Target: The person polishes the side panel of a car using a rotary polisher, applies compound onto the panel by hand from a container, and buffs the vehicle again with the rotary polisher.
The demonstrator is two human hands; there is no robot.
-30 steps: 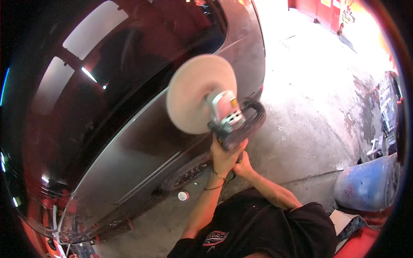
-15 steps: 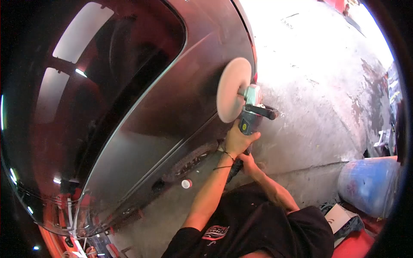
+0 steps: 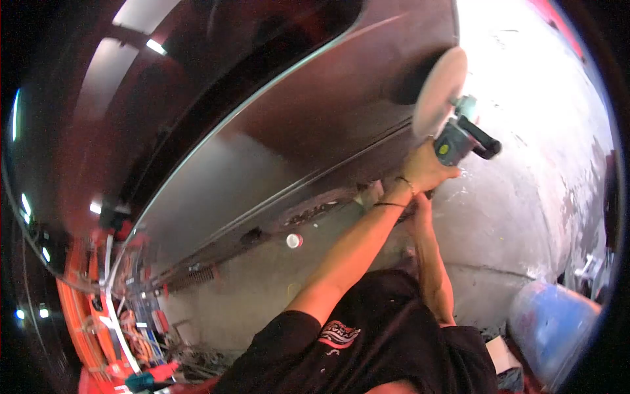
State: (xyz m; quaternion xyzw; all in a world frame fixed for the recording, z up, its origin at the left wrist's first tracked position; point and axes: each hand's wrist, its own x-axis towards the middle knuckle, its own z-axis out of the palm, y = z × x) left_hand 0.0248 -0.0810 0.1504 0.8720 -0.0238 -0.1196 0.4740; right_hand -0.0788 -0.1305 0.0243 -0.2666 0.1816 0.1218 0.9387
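Observation:
An electric polisher (image 3: 453, 146) with a round, pale pad (image 3: 438, 95) is in my hands, pointing away from me. My left hand (image 3: 428, 169) wraps around the polisher's body just behind its head. Lower down, my right hand (image 3: 422, 205) is closed at the rear of the tool, partly hidden behind my left wrist. The black side handle (image 3: 482, 139) sticks out to the right, with no hand on it. The pad faces the dark car door panel (image 3: 315, 138), near its far edge; whether it touches I cannot tell.
A white-and-red round container (image 3: 294, 241) stands on the concrete floor (image 3: 262, 289) below the car. A blue drum (image 3: 554, 328) is at the lower right, near a cardboard box (image 3: 502, 356). Orange and red equipment (image 3: 98, 322) fills the lower left.
Both hands have moved to the right and slightly up in view with the polisher. The view has shifted too, showing more of the car's side and the lower-left equipment.

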